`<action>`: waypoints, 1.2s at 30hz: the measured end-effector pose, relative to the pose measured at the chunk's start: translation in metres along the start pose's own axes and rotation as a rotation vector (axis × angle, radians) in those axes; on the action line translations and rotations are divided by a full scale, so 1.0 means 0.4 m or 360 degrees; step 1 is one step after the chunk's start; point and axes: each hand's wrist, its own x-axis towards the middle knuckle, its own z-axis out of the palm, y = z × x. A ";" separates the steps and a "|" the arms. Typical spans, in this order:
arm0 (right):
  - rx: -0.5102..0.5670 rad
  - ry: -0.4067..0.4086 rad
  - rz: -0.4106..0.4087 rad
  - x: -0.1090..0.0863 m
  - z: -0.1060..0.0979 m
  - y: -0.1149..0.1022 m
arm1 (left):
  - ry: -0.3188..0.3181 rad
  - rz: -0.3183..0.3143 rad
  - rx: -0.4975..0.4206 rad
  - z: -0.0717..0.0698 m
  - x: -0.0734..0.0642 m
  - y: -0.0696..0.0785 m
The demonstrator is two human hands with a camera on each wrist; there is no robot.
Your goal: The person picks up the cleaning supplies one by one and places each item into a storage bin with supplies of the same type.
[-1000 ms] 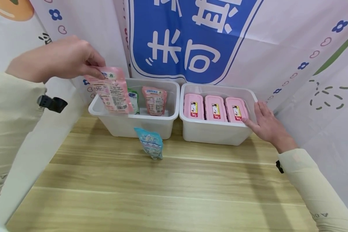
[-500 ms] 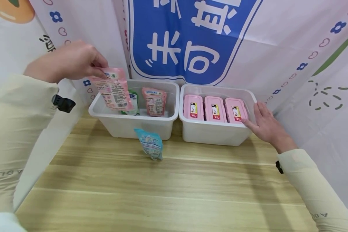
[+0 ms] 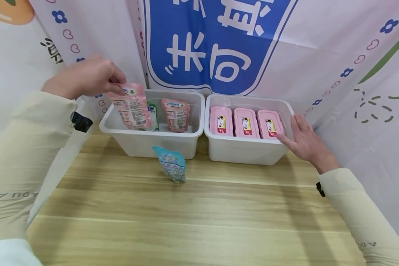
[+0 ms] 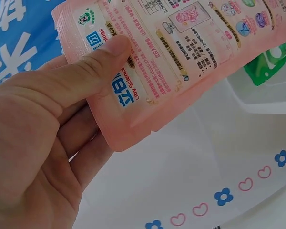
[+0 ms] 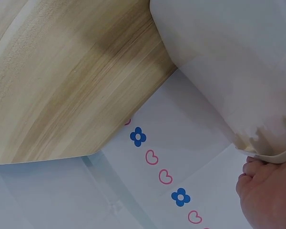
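My left hand point(image 3: 89, 77) pinches the top edge of a pink detergent refill pouch point(image 3: 134, 109) between thumb and fingers. The printed pouch point(image 4: 181, 52) fills much of the left wrist view. It hangs at the left side of the left white bin point(image 3: 153, 137), its lower end within the opening. In that bin stand a green-and-white pouch point(image 3: 153, 114), partly hidden, and another pink pouch point(image 3: 177, 116). My right hand point(image 3: 307, 144) rests on the right corner of the right white bin point(image 3: 242, 149), fingers extended along its side and thumb at the front rim.
Three pink lidded boxes point(image 3: 246, 122) stand side by side in the right bin. A light-blue pouch point(image 3: 172, 164) stands on the wooden table point(image 3: 199, 218) before the left bin. A printed cloth point(image 3: 299, 62) hangs behind and at the sides.
The left hand has moved right and lowered the pink pouch a little into the left bin. The right hand stays at the right bin's corner.
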 end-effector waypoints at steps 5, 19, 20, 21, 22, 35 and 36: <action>-0.0006 0.0005 -0.0005 -0.001 0.001 -0.001 | 0.0016 0.0023 -0.0009 0.024 0.013 -0.012; -0.0016 -0.0036 0.0017 -0.002 -0.007 -0.008 | -0.0008 0.0056 0.0023 0.083 0.043 -0.036; -0.0018 -0.0033 0.0016 -0.003 -0.007 -0.008 | -0.0021 0.0055 0.0019 0.089 0.046 -0.038; -0.0020 -0.0032 0.0016 -0.003 -0.007 -0.008 | -0.0029 0.0046 0.0016 0.095 0.049 -0.039; -0.0020 -0.0029 0.0015 -0.002 -0.006 -0.008 | -0.0035 0.0043 0.0019 0.102 0.051 -0.040; -0.0002 -0.0001 0.0026 -0.002 -0.002 -0.005 | -0.0035 0.0050 -0.0066 0.157 0.066 -0.076; -0.0001 -0.0002 0.0026 -0.002 -0.002 -0.007 | -0.0031 0.0045 -0.0073 0.162 0.066 -0.079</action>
